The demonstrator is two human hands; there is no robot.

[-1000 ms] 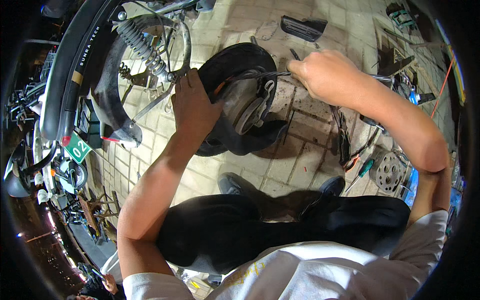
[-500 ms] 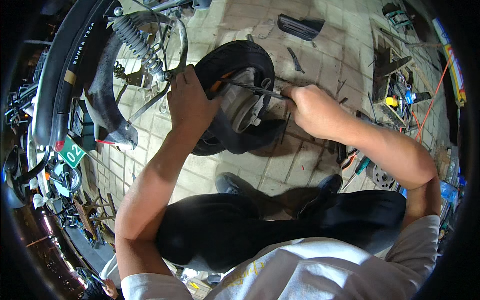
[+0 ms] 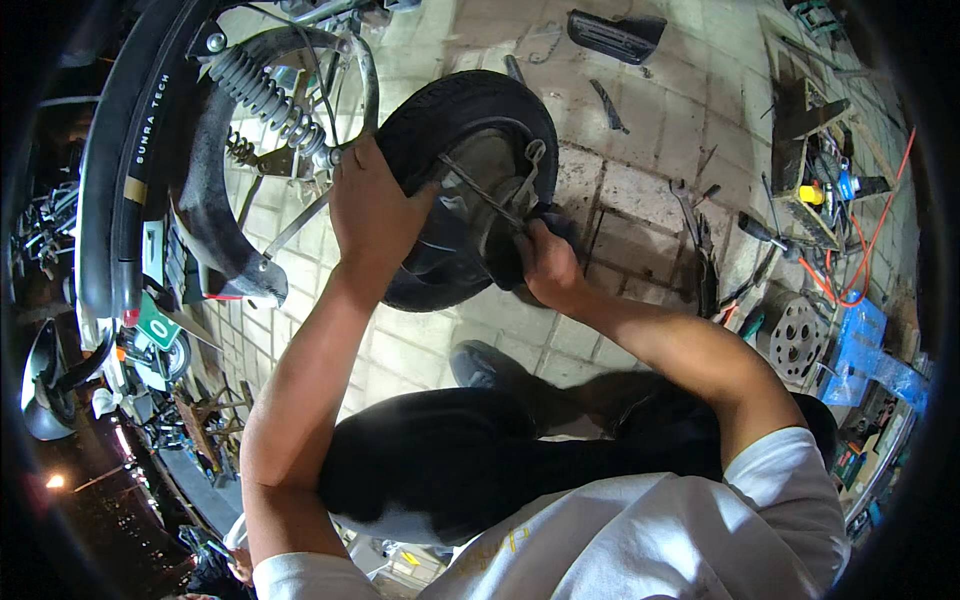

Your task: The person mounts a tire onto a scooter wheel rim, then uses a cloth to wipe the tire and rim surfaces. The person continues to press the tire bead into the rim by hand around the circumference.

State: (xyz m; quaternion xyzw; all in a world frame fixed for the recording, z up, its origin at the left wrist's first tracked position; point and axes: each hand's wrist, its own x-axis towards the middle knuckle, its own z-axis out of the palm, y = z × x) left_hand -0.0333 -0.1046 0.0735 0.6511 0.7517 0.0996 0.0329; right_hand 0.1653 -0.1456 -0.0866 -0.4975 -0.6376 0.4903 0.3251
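Note:
A small wheel with a black tyre (image 3: 455, 108) leans on the paving in front of me, its grey metal hub (image 3: 455, 200) inside. My left hand (image 3: 378, 205) grips the tyre's left side, the thumb lying toward the hub. My right hand (image 3: 550, 262) is closed at the wheel's lower right, round the lower end of a thin metal tyre lever (image 3: 480, 188). The lever slants across the hub, its upper end near the rim. Loose black rubber (image 3: 503, 255) lies beside the right hand, partly hidden by it. A looped metal piece (image 3: 535, 150) sits at the rim's right.
Left of the wheel stands a scooter with a dark seat (image 3: 150, 150), a coil shock absorber (image 3: 265, 95) and a mudguard (image 3: 215, 235). A wooden toolbox (image 3: 790, 170) is at the right, near a wrench (image 3: 686, 208) and a perforated metal disc (image 3: 797, 333). A black plastic part (image 3: 617, 37) lies farther off.
My right hand has moved left and down toward the hub, turning the lever to a steeper slant. The loose rubber below the hub has shifted. My left hand stays on the tyre.

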